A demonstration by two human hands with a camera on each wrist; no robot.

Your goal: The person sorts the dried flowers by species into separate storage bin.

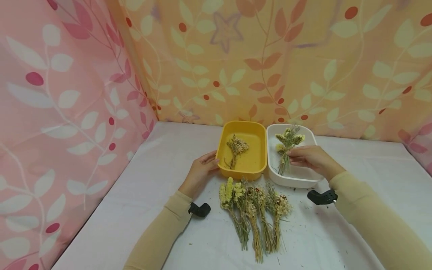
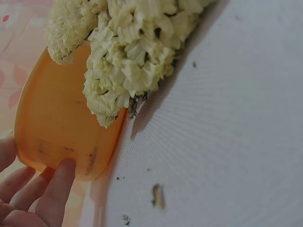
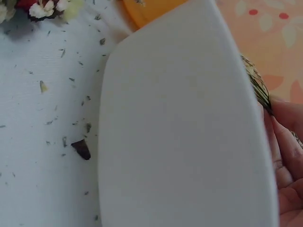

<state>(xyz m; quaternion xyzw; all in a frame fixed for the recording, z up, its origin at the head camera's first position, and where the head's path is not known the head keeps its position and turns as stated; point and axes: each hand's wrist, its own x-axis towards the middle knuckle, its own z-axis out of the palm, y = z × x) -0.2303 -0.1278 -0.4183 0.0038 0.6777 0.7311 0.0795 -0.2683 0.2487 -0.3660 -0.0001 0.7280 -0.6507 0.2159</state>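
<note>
In the head view my right hand [image 1: 309, 159] pinches a small bunch of pale yellow dried flowers [image 1: 287, 140] by its stems, over the white container [image 1: 308, 183]. The right wrist view shows those fingers [image 3: 284, 156] partly hidden behind the container's wall. With its fingers fairly straight, my left hand [image 1: 199, 170] touches the left side of the yellow container [image 1: 244, 174]; in the left wrist view, fingertips [image 2: 66, 168] rest against its outer wall. A small brownish dried bunch [image 1: 237, 145] lies inside the yellow container.
Several dried flower bunches [image 1: 256, 217] lie side by side on the white cloth in front of the containers, flower heads away from me. Plant crumbs [image 3: 81, 149] are scattered on the cloth. Patterned fabric [image 1: 202, 63] hangs behind and at the sides.
</note>
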